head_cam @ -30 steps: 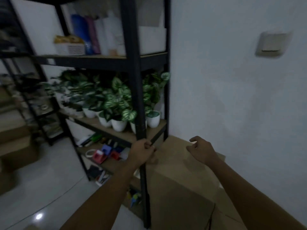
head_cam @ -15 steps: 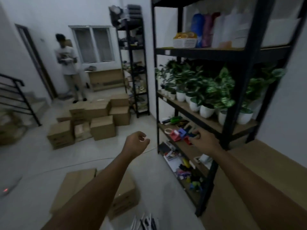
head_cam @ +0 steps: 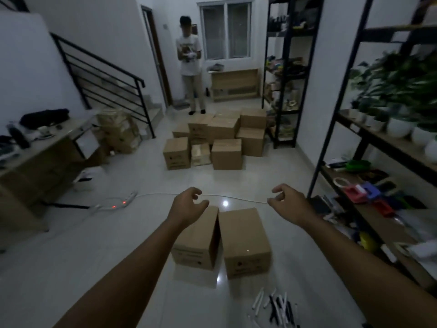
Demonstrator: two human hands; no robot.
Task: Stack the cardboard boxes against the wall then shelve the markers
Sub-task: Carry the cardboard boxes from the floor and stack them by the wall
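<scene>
Two brown cardboard boxes stand side by side on the white floor in front of me, the left box (head_cam: 197, 242) and the right box (head_cam: 244, 240). My left hand (head_cam: 189, 205) hovers over the far top edge of the left box, fingers loosely curled, holding nothing. My right hand (head_cam: 287, 201) hangs in the air to the right of the boxes, fingers apart and empty. Several black and white markers (head_cam: 274, 306) lie scattered on the floor near the bottom edge.
A pile of several more boxes (head_cam: 224, 136) sits farther back. A person (head_cam: 190, 58) stands by the door. A black shelf rack (head_cam: 383, 166) with plants and small items runs along the right. A white cable (head_cam: 236, 197) and power strip (head_cam: 123, 202) cross the floor; a desk (head_cam: 40, 150) is left.
My view has swung left from the wall and rack to the open room. Both hands came off the rack post and shelf and now hover above the two boxes.
</scene>
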